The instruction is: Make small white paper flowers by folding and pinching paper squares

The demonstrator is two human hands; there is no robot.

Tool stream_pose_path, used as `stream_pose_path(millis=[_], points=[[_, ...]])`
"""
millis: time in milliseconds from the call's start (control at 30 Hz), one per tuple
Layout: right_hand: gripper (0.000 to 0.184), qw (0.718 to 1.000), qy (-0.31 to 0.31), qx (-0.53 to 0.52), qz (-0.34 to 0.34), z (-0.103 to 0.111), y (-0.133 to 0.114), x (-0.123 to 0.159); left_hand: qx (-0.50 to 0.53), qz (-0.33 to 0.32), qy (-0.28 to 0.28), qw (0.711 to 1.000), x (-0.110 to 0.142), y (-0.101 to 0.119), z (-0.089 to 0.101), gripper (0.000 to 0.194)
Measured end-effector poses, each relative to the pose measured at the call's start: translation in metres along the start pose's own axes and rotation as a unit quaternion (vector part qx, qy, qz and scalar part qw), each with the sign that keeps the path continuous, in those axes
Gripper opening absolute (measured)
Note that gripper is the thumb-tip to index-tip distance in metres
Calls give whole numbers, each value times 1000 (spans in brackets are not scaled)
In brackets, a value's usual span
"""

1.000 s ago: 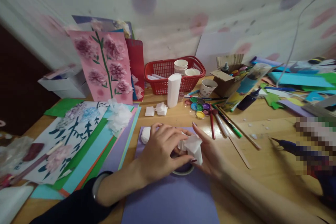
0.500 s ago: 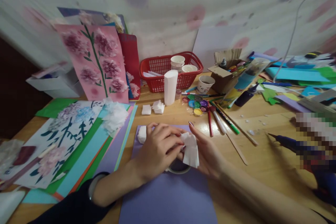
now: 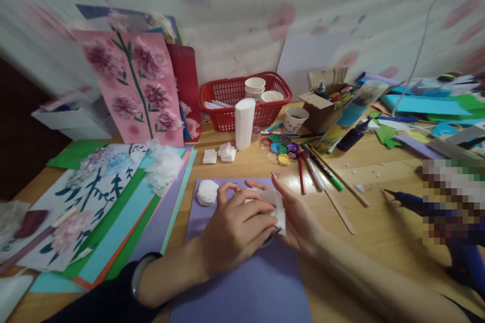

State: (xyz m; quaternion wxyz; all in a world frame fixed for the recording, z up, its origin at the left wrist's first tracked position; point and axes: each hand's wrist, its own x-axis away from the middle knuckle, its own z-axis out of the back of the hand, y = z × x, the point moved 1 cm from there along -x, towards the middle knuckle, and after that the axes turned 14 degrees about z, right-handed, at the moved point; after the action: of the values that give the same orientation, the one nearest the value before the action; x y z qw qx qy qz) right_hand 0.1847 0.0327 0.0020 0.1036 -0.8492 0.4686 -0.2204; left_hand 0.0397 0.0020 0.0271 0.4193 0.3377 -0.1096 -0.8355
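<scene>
My left hand (image 3: 240,222) lies over a white tissue paper piece (image 3: 279,212), its bent fingers pressing it against my right hand (image 3: 301,219). My right hand cups the tissue from the right side, thumb raised and held apart. Beneath the hands, a dark round thing with a pale rim (image 3: 267,241) is almost wholly hidden. A purple paper sheet (image 3: 242,287) lies under everything. At its top left corner rests a white tissue ball (image 3: 207,193). Two small stacks of folded tissue squares (image 3: 227,152) sit beyond the sheet.
A white tissue roll (image 3: 244,123) stands before a red basket (image 3: 220,118) of paper cups. Paint pots (image 3: 283,148), pens and brushes lie right of centre. A blue glue gun (image 3: 417,205) is at far right. Coloured papers (image 3: 121,242) and a pink flower picture (image 3: 132,86) are left.
My left hand has slid right and spread over the tissue, which hung loose from my fingers before. More of the white ball shows, and the round rim is more covered.
</scene>
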Motion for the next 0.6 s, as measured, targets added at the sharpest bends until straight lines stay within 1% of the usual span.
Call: stream_pose_path(millis=[133,200,300,467,533,600], points=[[18,1000,0,0,19,-1,1,0,49,0,41,998,-1,-1,6,8],[18,1000,5,2,29,0,1,0,62,2,54,997,-2,-1,8,7],[22,1000,-1,15,27,4,3,-1,58,23,49,997,-2,-3,8,11],[35,999,-9,38,20,6,6,1,34,44,38,998,-4,-4,9,15],[40,998,-14,48,32,5,7,1,33,52,43,997,-4,-4,10,16],[41,997,-19,57,47,2,8,3,34,62,60,996,-5,-5,11,16]])
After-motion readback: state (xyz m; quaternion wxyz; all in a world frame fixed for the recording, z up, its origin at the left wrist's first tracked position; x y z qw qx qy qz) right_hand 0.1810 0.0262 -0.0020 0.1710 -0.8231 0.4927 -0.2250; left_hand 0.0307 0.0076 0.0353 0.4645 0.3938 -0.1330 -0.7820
